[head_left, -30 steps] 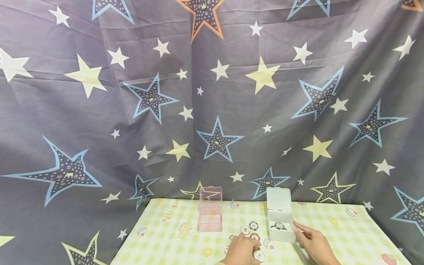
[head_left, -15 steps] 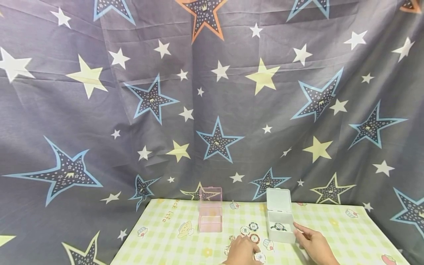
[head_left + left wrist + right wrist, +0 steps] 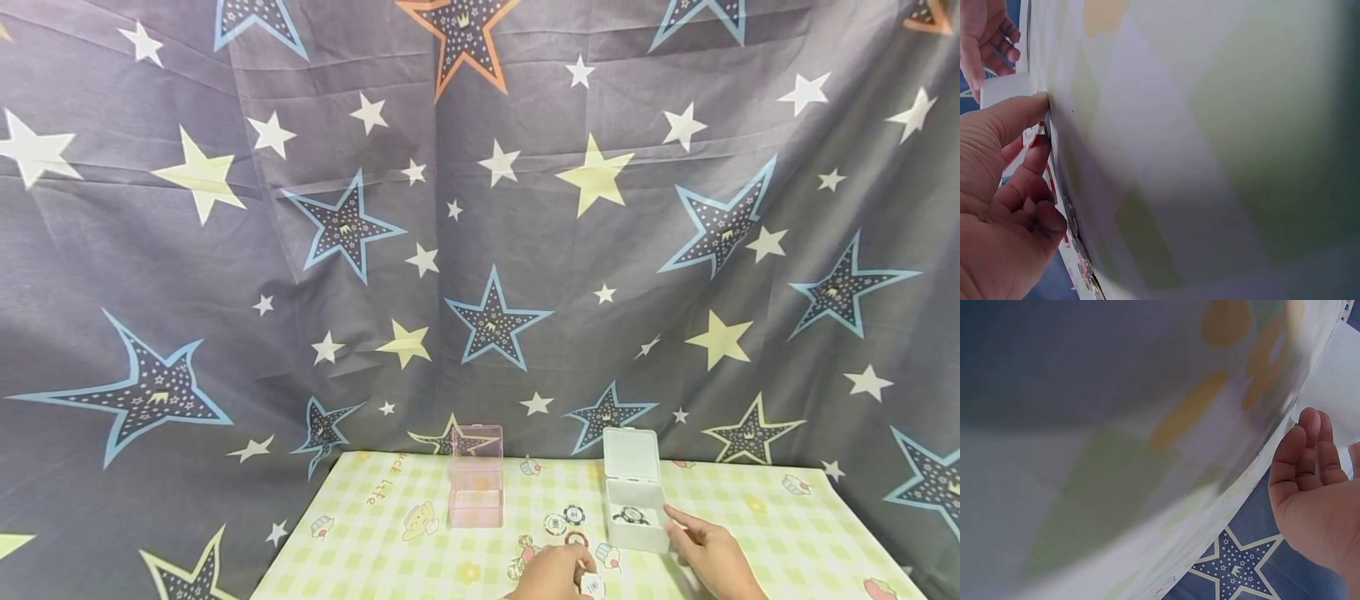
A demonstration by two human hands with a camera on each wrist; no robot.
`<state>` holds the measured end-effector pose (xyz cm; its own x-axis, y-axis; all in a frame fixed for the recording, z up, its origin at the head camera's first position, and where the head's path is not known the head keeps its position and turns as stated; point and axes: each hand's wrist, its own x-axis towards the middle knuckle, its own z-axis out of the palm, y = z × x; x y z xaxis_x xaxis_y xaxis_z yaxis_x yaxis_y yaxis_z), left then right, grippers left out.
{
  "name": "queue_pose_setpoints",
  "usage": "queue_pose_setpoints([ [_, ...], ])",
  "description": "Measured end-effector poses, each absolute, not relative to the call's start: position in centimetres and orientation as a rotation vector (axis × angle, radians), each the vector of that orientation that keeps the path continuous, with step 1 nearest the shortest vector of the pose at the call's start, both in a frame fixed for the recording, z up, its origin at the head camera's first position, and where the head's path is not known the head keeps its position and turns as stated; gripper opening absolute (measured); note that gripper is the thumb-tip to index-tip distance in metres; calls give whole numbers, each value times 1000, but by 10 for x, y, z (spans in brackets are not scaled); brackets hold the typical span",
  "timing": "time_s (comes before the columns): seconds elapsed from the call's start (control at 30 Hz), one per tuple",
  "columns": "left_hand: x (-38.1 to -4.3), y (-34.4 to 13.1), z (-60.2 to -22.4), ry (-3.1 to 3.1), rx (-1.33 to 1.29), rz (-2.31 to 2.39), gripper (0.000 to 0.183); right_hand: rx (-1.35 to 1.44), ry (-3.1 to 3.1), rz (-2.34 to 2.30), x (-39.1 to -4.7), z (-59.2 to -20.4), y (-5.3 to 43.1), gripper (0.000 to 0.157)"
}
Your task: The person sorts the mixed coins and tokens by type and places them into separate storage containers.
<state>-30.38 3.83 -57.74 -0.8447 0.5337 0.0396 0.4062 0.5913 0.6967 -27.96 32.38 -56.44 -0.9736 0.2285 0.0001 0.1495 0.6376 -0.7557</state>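
Observation:
In the head view my left hand [image 3: 549, 573] is at the table's near side, thumb and index finger pinching a white poker chip [image 3: 593, 587] marked 100. The left wrist view shows the thumb and index fingertips at the table surface, the other fingers curled. Just beyond the hand lie a red-rimmed chip [image 3: 576, 539], a white chip [image 3: 555, 523] and a black-rimmed chip [image 3: 574, 514]. Gold-toned chips [image 3: 515, 569] are partly covered by the hand. My right hand [image 3: 712, 552] rests its fingers against the right side of an open-lidded white box [image 3: 639, 538] that holds black-and-white chips [image 3: 633, 516].
A clear pink box [image 3: 477, 515] with its lid raised stands left of the chips. Beneath everything is a green checked tablecloth [image 3: 405, 567] with printed pictures. A grey star-patterned curtain [image 3: 390, 292] hangs right behind the table's far edge.
My left hand has shifted slightly nearer and to the right along with the white 100 chip, uncovering more of the gold-toned chips. The right hand stays at the white box.

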Motion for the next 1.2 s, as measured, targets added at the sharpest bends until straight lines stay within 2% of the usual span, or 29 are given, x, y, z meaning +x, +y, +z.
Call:
queue_pose_setpoints([
  [0.3, -306, 35, -581, 2493, 808, 1266, 32, -328, -2760, 1259, -279, -563, 323, 57],
  [0.8, -298, 37, -580, 2423, 620, 1435, 19, -342, -2759, 1270, -280, -565, 323, 59],
  [1.2, -300, 39, -578, 2459, 555, 1492, 20, -342, -2750, 1282, -280, -566, 324, 60],
])
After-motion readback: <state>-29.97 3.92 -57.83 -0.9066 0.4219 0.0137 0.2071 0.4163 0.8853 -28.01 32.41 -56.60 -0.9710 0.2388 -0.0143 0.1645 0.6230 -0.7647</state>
